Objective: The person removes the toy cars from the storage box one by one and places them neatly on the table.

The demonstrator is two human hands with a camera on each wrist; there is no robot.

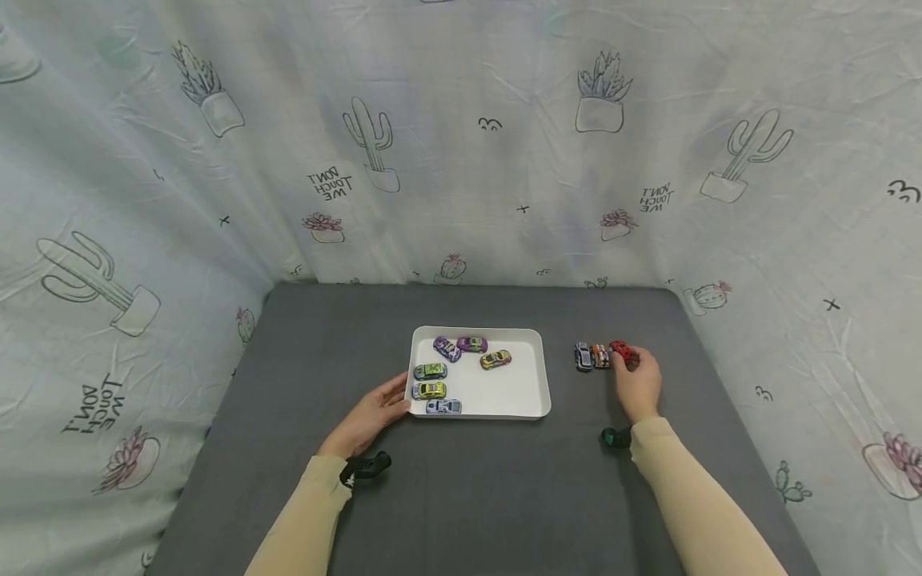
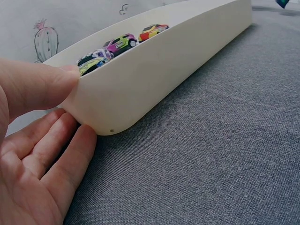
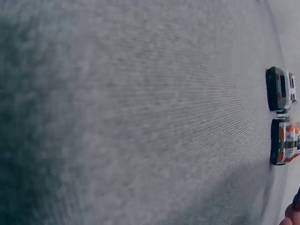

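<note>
At the left end of a white tray, my left hand holds the wall. Its thumb lies at the rim, and the other fingers are against the outer side near the corner. Out to the right, my right hand pinches a red toy car between thumb and fingers. Just left of it stand an orange and white toy car and a silver-grey toy car, side by side. The right wrist view catches only fingertips and a bit of the red car at its edge.
Several toy cars sit in the tray: a purple and white one, a purple and green one, a yellow and red one, a green one, a yellow one and a pale blue one. A printed curtain surrounds the grey table.
</note>
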